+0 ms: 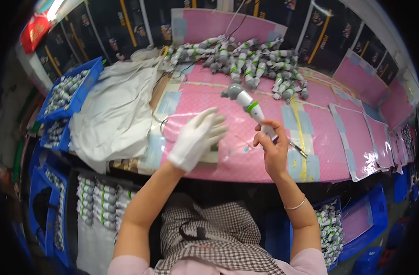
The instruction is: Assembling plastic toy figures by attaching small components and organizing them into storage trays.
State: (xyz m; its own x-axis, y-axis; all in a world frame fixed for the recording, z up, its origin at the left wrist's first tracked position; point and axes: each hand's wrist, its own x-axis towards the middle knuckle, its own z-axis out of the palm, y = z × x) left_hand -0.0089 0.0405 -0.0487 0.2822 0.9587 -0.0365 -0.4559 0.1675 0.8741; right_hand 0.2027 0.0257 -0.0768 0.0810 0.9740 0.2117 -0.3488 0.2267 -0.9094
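In my right hand (274,145), which is bare, I hold a white handheld device (252,109) by its lower end. It has a rounded grey head and a bright green ring, and it tilts up to the left above the table. My left hand (198,137) wears a white glove. Its fingers are spread with nothing in them, slightly blurred, over the table's left part. Beside my right hand is a slim dark and silver rod-shaped tool (298,149); whether it lies on the table or touches the hand, I cannot tell.
Pink padded sheeting (246,158) covers the table. A heap of similar devices (250,62) lies at the back. White cloth (115,101) drapes the left side, next to a blue bin (88,87) of grey parts. More devices fill a bin (328,231) at lower right and rows (104,206) at lower left.
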